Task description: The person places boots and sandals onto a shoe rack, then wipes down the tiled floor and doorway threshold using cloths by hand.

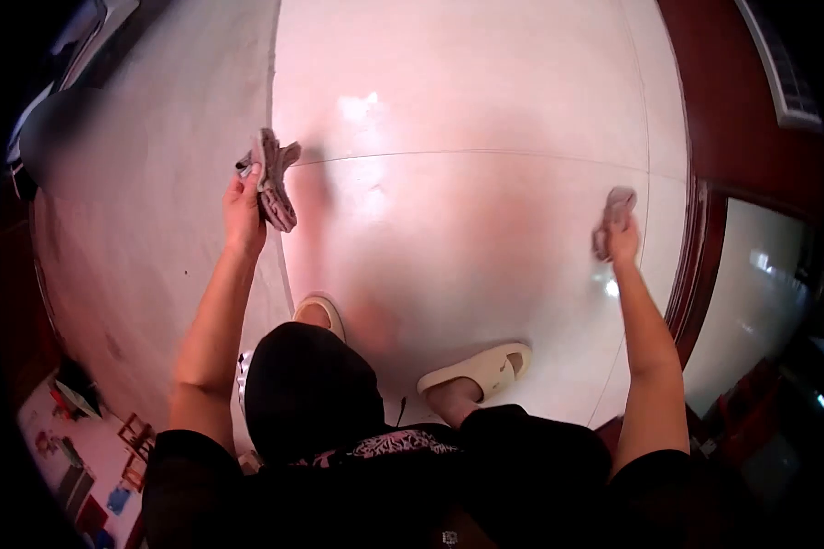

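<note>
My left hand [243,218] is raised out to the left, its fingers closed on a bunched grey-brown cloth [274,190]. The folds of that cloth stick out above and to the right of my fingers. Far out to the right, my right hand [623,243] grips a second grey-brown cloth [619,207], smaller in view and slightly blurred. Both arms are spread wide, and the two cloths are well apart. Whether either cloth is a rag or a garment, I cannot tell.
Below me is a shiny pale tiled floor [449,238], with a duller grey floor [156,201] to the left. My feet wear cream slippers [471,373]. A dark red door frame [696,247] runs along the right. Small wooden chairs [135,437] stand at the lower left.
</note>
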`<action>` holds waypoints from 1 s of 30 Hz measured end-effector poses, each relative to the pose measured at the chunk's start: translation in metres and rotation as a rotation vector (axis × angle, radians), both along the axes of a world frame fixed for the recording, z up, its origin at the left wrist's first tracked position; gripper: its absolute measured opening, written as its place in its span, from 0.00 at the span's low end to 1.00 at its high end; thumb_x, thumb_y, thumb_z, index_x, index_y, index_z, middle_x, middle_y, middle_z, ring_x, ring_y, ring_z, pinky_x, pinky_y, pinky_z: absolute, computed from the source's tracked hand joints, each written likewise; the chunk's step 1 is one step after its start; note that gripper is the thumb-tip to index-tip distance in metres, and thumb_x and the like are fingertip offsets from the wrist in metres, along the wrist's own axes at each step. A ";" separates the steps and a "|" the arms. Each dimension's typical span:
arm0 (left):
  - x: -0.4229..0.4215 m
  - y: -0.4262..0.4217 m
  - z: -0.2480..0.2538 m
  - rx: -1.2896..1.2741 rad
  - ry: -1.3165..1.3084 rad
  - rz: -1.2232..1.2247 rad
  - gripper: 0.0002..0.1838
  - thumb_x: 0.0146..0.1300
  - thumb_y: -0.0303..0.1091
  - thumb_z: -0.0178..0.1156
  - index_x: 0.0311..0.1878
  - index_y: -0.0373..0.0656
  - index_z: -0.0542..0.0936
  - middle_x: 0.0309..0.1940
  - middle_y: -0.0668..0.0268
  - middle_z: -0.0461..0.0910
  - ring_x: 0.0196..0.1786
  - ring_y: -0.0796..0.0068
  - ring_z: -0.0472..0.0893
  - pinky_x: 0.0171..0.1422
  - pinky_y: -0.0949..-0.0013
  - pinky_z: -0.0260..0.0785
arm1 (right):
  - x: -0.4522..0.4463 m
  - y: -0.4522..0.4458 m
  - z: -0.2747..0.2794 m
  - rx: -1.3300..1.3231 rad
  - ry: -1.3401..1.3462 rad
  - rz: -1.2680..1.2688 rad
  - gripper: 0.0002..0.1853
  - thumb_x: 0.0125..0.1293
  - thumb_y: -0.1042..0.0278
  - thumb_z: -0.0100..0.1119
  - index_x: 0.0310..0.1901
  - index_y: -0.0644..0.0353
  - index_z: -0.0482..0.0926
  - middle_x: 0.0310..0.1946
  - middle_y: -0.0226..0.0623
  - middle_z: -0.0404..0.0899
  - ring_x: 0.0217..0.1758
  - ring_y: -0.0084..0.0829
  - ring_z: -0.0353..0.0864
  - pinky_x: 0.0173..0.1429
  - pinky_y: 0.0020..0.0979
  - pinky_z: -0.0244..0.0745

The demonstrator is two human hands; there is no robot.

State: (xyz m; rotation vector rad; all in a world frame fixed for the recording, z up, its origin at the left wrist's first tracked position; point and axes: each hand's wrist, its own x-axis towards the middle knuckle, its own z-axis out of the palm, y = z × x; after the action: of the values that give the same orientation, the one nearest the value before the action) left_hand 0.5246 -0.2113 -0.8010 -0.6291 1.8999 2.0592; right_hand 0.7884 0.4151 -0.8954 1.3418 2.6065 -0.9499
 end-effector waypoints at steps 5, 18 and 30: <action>-0.006 -0.038 -0.063 0.122 -0.066 0.219 0.18 0.71 0.40 0.56 0.57 0.39 0.73 0.51 0.63 0.79 0.51 0.71 0.79 0.56 0.63 0.73 | -0.063 -0.204 -0.028 0.566 0.273 0.364 0.28 0.62 0.72 0.51 0.66 0.68 0.66 0.68 0.56 0.64 0.71 0.53 0.63 0.74 0.45 0.57; 0.005 -0.003 -0.043 0.046 0.210 0.251 0.12 0.71 0.36 0.57 0.52 0.41 0.76 0.37 0.70 0.80 0.38 0.82 0.78 0.40 0.74 0.72 | -0.185 -0.459 -0.026 -0.660 0.543 0.380 0.26 0.55 0.80 0.55 0.59 0.57 0.77 0.45 0.35 0.82 0.46 0.33 0.82 0.51 0.32 0.78; 0.052 0.131 -0.120 -0.517 1.196 -1.107 0.19 0.54 0.29 0.56 0.51 0.45 0.78 0.44 0.60 0.82 0.43 0.58 0.82 0.45 0.58 0.73 | -0.157 -0.194 -0.081 0.503 0.486 -0.043 0.21 0.57 0.78 0.50 0.53 0.70 0.79 0.51 0.51 0.80 0.57 0.45 0.78 0.63 0.40 0.71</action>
State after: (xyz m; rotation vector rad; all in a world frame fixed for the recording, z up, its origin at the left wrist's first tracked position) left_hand 0.5767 -0.0802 -0.9210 1.6000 2.3581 1.1209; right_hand 0.6313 0.2210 -0.9764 1.4012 3.3736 -0.7209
